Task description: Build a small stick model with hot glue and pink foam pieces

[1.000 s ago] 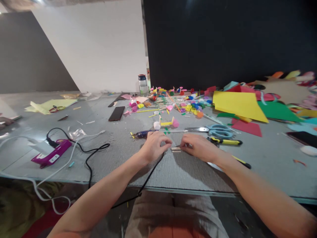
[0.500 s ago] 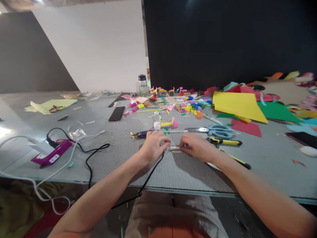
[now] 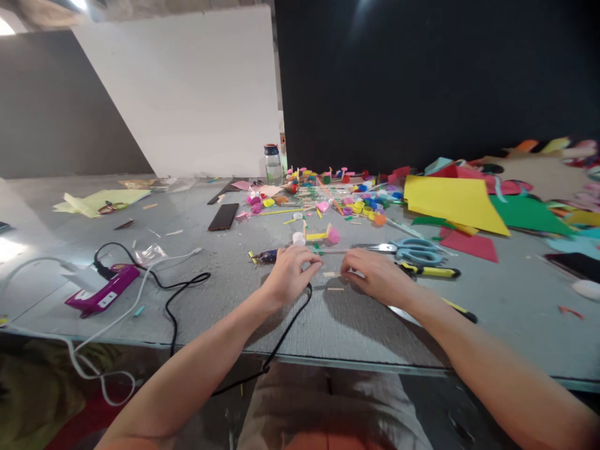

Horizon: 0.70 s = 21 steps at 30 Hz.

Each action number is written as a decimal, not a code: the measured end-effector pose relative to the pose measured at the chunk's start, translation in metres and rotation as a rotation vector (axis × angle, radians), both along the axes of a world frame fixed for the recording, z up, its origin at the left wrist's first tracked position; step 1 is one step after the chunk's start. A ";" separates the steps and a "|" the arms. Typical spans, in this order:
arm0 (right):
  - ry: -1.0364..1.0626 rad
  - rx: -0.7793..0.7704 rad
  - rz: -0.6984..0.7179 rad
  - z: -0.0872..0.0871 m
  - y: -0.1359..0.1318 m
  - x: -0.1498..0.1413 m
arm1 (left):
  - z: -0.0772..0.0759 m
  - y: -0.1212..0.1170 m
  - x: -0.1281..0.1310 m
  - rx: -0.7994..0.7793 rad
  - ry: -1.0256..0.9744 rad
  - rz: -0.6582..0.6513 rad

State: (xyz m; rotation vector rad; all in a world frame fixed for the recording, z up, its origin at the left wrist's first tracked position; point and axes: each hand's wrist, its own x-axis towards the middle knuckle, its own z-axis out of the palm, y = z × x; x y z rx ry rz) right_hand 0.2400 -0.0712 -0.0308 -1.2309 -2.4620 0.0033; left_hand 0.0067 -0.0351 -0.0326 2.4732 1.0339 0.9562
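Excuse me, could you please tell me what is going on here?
A person sits at a grey, cluttered table, working with two bare hands over small pale strips. The right hand has its fingertips at one strip's end, and the left hand is close to the other end; whether either grips it is unclear. Another strip lies nearer the person. Just beyond the hands are blue-handled scissors and a small yellow piece.

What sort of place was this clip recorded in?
Probably a craft workspace: the long grey table holds blue-handled scissors, a yellow-and-black cutter and colored paper sheets.
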 end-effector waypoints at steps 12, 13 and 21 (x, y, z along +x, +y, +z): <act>0.030 -0.062 -0.028 -0.008 0.011 -0.006 | 0.025 0.008 -0.017 0.163 -0.467 0.188; 0.046 -0.068 -0.043 -0.004 0.010 -0.008 | 0.028 0.009 -0.020 0.205 -0.560 0.205; 0.020 -0.325 -0.265 0.021 0.025 -0.088 | 0.036 0.001 -0.029 0.420 -0.778 0.234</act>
